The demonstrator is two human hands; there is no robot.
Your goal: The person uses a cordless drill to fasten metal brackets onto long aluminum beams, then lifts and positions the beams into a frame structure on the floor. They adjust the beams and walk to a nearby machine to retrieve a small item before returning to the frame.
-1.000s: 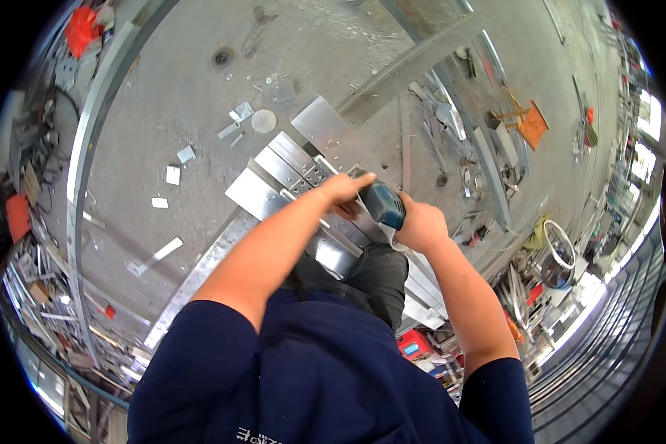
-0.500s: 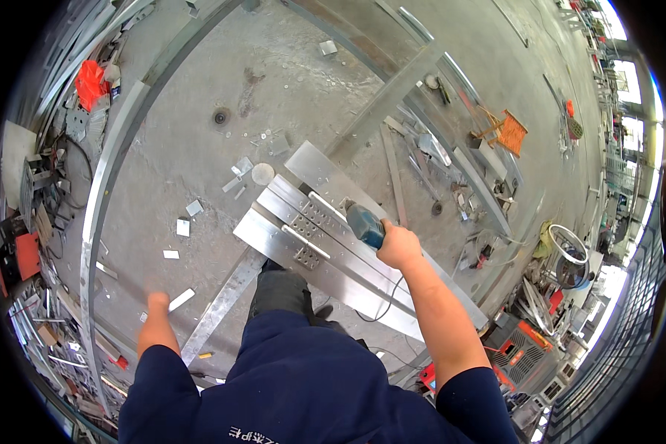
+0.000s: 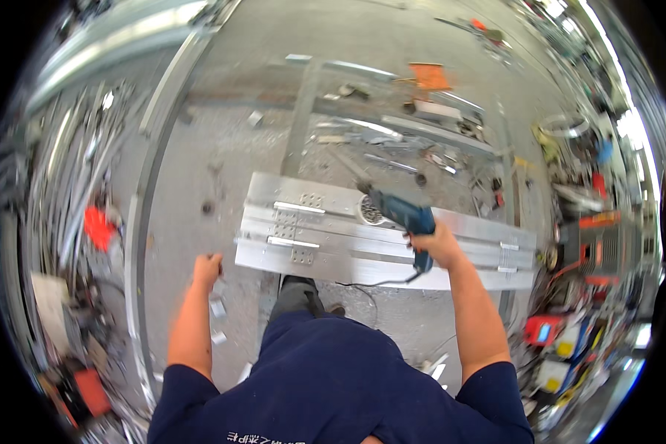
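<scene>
My right hand grips a blue corded power drill over the metal panel, its front end pointing to the far left. Just beside the drill's nose sits a white round tub full of small metal pieces, probably screws. The panel is made of long silver strips laid side by side, with perforated plates and two white bars near its left end. My left hand hangs off the panel's left side, fingers curled in; whatever may be inside them is hidden. It touches nothing else I can see.
Long steel beams run along the left, and another beam lies beyond the panel. An orange stool-like piece and metal offcuts lie at the far side. A grey-and-orange machine stands at right. The drill's cord trails over the panel's near edge.
The view has turned, so the panel now lies nearly crosswise. My right hand has raised and shifted the drill, uncovering the tub. My left hand has come forward toward the panel's left end.
</scene>
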